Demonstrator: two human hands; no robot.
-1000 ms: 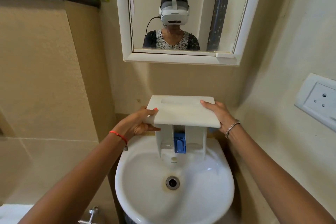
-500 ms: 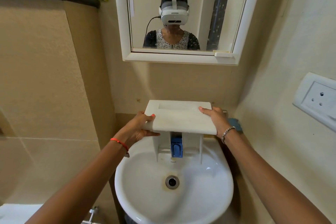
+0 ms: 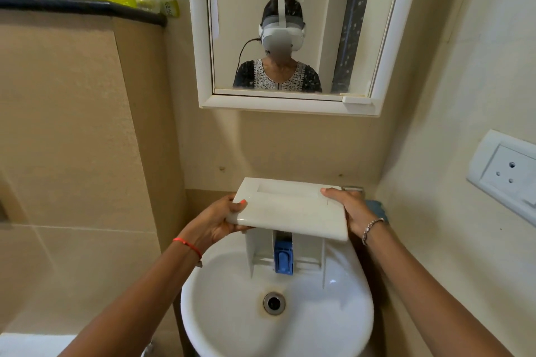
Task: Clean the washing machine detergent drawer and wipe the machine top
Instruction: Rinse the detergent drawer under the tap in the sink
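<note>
The white detergent drawer (image 3: 290, 207) hangs over the white sink (image 3: 226, 322), its flat front panel facing up and its compartments pointing down into the basin. A blue insert (image 3: 283, 257) shows between the compartment walls. My left hand (image 3: 216, 219) grips the panel's left end, thumb on top. My right hand (image 3: 349, 207) grips the right end, fingers curled over the edge. The tap is hidden behind the drawer.
A mirror (image 3: 290, 32) in a white frame hangs above the sink. A dark shelf (image 3: 81, 7) at upper left carries bottles. A wall socket (image 3: 506, 171) is at right. Something blue (image 3: 374, 207) lies behind my right hand. The drain (image 3: 274, 303) sits mid-basin.
Both hands have lowered the drawer slightly toward the basin and tipped its left end down a little; the grip is unchanged.
</note>
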